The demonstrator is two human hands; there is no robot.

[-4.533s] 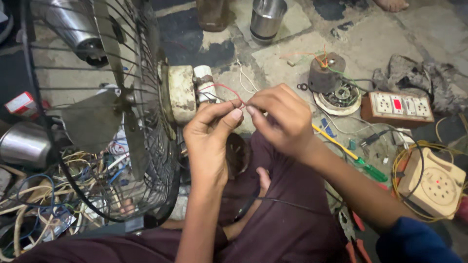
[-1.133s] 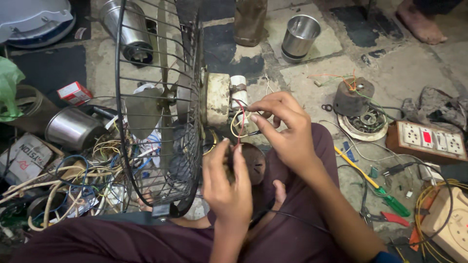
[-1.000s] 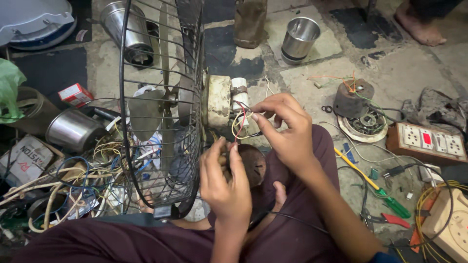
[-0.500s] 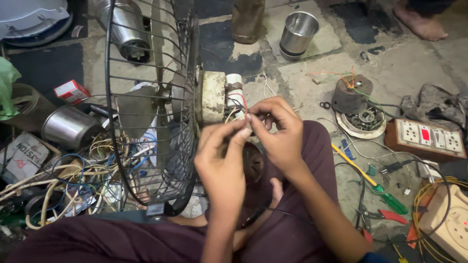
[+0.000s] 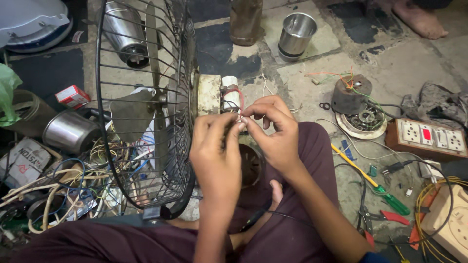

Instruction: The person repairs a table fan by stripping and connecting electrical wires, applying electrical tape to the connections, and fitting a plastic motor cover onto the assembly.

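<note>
A table fan with a black wire cage stands on its side in front of me, its cream motor housing facing right. Thin red and white wires come out of the motor's back. My left hand and my right hand meet just behind the motor. Both pinch the wire ends between thumb and fingertips. The wire tips are hidden between my fingers. My legs in maroon cloth lie under the hands.
A steel cup stands on the floor behind. Right of me lie a bare motor part, a switch board, a yellow-green screwdriver and red pliers. Tangled cables and a steel pot lie left.
My left hand has come up from lower down to meet the right hand at the wires behind the motor. The view has shifted a little.
</note>
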